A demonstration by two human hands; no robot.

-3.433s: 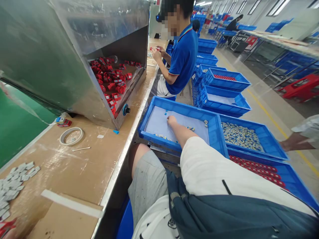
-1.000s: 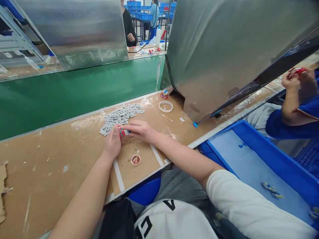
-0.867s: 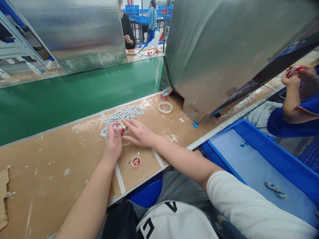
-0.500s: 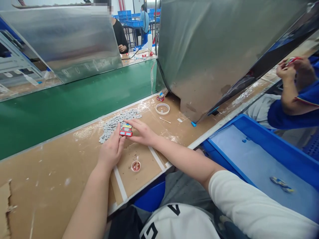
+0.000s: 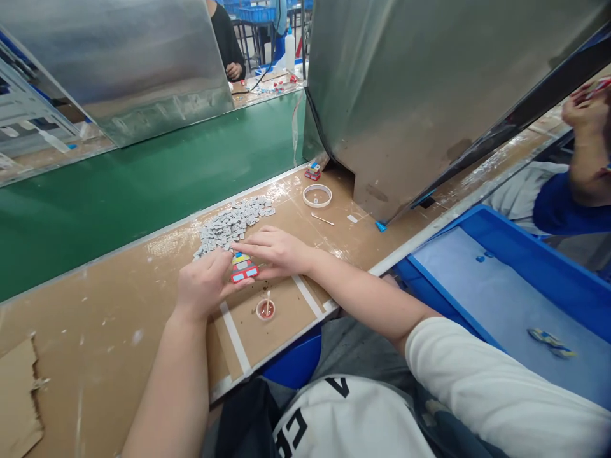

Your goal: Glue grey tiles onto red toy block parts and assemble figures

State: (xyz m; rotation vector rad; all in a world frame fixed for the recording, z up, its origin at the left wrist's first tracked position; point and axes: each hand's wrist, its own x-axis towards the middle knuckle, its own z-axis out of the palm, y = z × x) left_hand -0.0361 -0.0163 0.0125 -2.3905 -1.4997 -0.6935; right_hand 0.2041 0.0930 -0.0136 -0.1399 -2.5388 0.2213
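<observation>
Between my two hands is a small red, yellow and blue block-shaped piece (image 5: 245, 270) with pale panels on its near side. My left hand (image 5: 204, 280) is closed on its left side, the thumb beneath. From the right, my right hand (image 5: 281, 252) grips it too, fingers across the top and thumb low. Just beyond lies a heap of small grey tiles (image 5: 229, 222). Nearer to me stands a little cup of reddish liquid (image 5: 265, 310) with a cotton swab (image 5: 268, 298) leaning in it.
A similar coloured piece (image 5: 312, 170), a tape roll (image 5: 317, 196) and another swab (image 5: 323, 219) lie farther back. A large metal sheet (image 5: 410, 95) slants over the right side. A blue bin (image 5: 458, 305) stands at right; co-workers' hands (image 5: 589, 105) show beyond.
The piece in my hands has come slightly nearer and tilted, and my left fingers have curled in at its top. The view has shifted a little.
</observation>
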